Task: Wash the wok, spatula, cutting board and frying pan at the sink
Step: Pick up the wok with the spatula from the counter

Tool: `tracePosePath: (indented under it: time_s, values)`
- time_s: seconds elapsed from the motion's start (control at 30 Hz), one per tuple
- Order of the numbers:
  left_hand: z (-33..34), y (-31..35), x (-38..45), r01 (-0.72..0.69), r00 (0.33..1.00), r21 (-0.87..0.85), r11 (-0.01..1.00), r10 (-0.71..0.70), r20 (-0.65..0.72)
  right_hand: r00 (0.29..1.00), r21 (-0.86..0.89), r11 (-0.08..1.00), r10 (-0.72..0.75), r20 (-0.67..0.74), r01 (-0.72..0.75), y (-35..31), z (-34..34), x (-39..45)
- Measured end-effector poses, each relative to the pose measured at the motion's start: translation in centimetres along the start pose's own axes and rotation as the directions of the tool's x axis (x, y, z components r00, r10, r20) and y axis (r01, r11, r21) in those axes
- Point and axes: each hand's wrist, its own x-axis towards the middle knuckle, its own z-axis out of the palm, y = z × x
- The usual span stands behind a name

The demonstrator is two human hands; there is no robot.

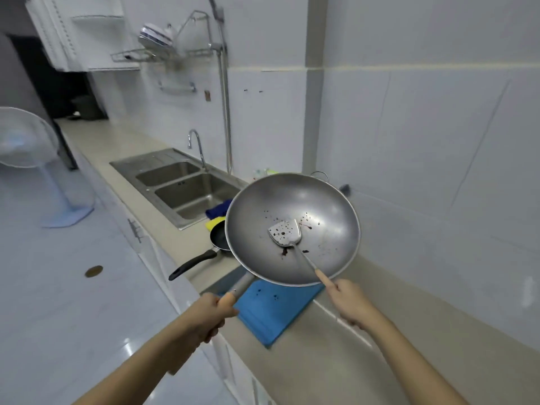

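Gripping a soiled steel wok [292, 229] by its handle with the left hand [211, 312], right hand [349, 301] pinching the spatula [287, 236] handle, above a blue cutting board [271, 311].

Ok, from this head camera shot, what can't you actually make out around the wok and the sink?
Head view only:
- Frying pan: its right part is hidden behind the wok.
- Cutting board: far end covered by the wok.
- Cloths by the sink: partly hidden by the wok rim.
- Items behind the wok at the wall: too blurred to identify.
- Dishes on the wall rack: motion-blurred.
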Motion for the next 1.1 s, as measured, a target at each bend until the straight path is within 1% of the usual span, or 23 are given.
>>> tracePosePath:
  time_s: [0.07,0.13,0.17,0.27,0.37,0.5,0.63,0.77,0.83,1.0,1.1]
  values:
    - [-3.1,-0.7,0.3,-0.002,0.999,-0.013,1.0,0.002,-0.036,0.997,-0.068,0.996,-0.062,0.039,0.065,-3.1,1.1,1.9]
    - [-6.5,-1.7,0.8,0.004,0.997,-0.024,1.0,-0.005,-0.075,0.989,-0.171,0.977,-0.115,0.091,0.13,-6.0,2.8,4.4]
    - [-8.3,-2.3,1.2,0.008,0.996,-0.032,0.999,-0.011,-0.094,0.986,-0.193,0.97,-0.135,0.094,0.151,-7.5,3.9,5.7]
    - [-14.1,-4.5,2.6,0.025,0.99,-0.049,0.998,-0.031,-0.135,0.976,-0.174,0.966,-0.169,0.135,0.192,-12.5,7.3,8.9]
    - [-20.6,-7.1,4.3,0.051,0.984,-0.064,0.997,-0.061,-0.168,0.963,-0.169,0.957,-0.206,0.172,0.235,-18.8,11.1,11.1]
    - [-29.5,-10.4,6.7,0.077,0.978,-0.084,0.993,-0.092,-0.189,0.961,-0.122,0.965,-0.207,0.182,0.231,-26.3,16.7,15.5]
    - [-37.4,-13.2,9.9,0.096,0.975,-0.118,0.988,-0.118,-0.191,0.96,-0.109,0.96,-0.24,0.146,0.257,-32.6,22.0,20.1]
    - [-43.7,-15.2,13.9,0.135,0.97,-0.133,0.982,-0.159,-0.186,0.96,-0.133,0.963,-0.209,0.187,0.236,-37.6,26.3,25.3]
    - [-45.5,-15.5,15.4,0.137,0.968,-0.144,0.98,-0.163,-0.19,0.957,-0.139,0.965,-0.189,0.219,0.222,-39.0,26.8,26.7]
    - [-52.3,-16.2,24.6,0.169,0.966,-0.131,0.977,-0.19,-0.174,0.941,-0.199,0.948,-0.189,0.282,0.25,-43.3,30.8,36.0]
    - [-55.7,-15.8,30.9,0.175,0.969,-0.096,0.98,-0.189,-0.159,0.949,-0.155,0.963,-0.175,0.261,0.22,-44.8,32.4,41.7]
